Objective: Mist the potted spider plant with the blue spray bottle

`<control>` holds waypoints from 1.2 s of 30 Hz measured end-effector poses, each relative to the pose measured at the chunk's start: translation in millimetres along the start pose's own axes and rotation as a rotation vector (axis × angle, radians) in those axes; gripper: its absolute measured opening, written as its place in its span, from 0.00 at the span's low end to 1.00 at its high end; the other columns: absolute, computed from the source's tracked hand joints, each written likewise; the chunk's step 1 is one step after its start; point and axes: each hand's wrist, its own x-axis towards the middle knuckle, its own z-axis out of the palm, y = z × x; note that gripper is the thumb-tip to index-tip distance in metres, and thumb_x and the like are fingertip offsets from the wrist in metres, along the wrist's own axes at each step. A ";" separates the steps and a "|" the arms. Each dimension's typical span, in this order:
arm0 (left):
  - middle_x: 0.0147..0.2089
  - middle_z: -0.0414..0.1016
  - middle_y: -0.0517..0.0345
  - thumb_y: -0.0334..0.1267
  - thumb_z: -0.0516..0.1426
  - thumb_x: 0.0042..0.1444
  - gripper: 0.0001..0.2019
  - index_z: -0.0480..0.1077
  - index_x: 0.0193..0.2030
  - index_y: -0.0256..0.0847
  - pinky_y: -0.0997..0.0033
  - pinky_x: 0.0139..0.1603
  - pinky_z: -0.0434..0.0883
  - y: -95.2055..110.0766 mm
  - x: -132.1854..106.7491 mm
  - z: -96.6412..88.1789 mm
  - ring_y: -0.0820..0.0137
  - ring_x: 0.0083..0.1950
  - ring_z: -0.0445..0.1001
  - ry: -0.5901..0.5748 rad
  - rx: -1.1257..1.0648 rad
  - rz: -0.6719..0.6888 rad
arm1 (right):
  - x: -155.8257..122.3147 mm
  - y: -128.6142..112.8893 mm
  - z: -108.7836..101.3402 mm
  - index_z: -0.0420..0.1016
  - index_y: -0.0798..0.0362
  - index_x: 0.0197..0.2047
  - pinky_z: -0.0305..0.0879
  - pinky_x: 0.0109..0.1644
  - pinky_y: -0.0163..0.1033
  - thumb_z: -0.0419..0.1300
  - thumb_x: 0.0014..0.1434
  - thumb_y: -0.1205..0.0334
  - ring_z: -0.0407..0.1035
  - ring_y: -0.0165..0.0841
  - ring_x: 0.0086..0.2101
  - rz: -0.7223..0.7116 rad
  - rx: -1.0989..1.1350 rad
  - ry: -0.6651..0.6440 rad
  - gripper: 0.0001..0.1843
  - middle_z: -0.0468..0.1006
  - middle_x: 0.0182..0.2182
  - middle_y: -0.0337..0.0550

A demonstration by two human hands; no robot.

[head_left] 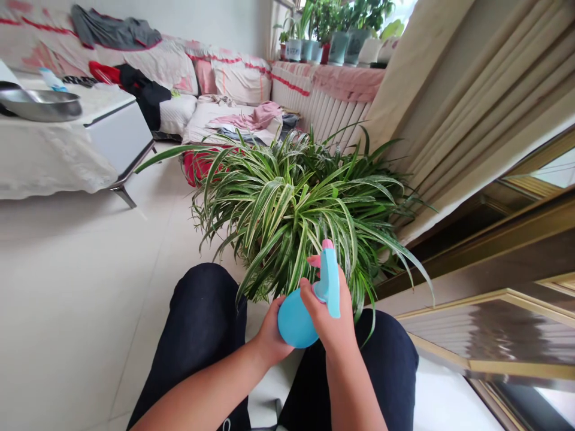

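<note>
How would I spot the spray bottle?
Find the big plant with long striped leaves in mid-picture. Below it, between two dark-clad knees, the left hand holds the spray bottle by its round body and the right hand by its neck. Its light blue colour and pink nozzle tip set it apart from both plant and knees.

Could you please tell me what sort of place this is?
Probably a home living room: a fabric-covered sofa with clothes on it, a low table, and a row of potted plants.

Bottle [294, 323]: smooth plastic. Leaves [281, 206]: glossy. Pan [54, 109]: polished metal. Floor [67, 287]: glossy tile. Curtain [485, 90], trousers [202, 317]: matt cloth.
</note>
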 end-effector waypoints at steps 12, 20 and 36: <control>0.38 0.83 0.50 0.46 0.53 0.59 0.17 0.76 0.44 0.36 0.63 0.56 0.66 2.9 2.6 -1.7 0.57 0.50 0.78 0.050 -0.043 -0.012 | 0.1 0.0 1.3 0.66 0.47 0.60 0.70 0.49 0.52 0.60 0.56 0.59 0.71 0.44 0.48 -0.061 0.054 -0.044 0.28 0.75 0.53 0.50; 0.46 0.81 0.44 0.54 0.53 0.58 0.24 0.73 0.51 0.37 0.52 0.52 0.67 2.5 2.3 -8.1 0.50 0.48 0.77 0.016 -0.031 -0.079 | -0.1 0.3 1.4 0.65 0.47 0.58 0.68 0.53 0.54 0.59 0.56 0.63 0.67 0.46 0.55 -0.092 0.104 -0.098 0.25 0.70 0.58 0.50; 0.39 0.82 0.48 0.51 0.55 0.57 0.21 0.74 0.47 0.36 0.59 0.52 0.66 -0.9 7.6 -14.6 0.55 0.46 0.78 0.025 -0.113 -0.088 | -1.5 4.7 1.6 0.64 0.48 0.59 0.65 0.56 0.55 0.59 0.58 0.61 0.66 0.46 0.56 -0.120 0.072 -0.072 0.25 0.70 0.56 0.52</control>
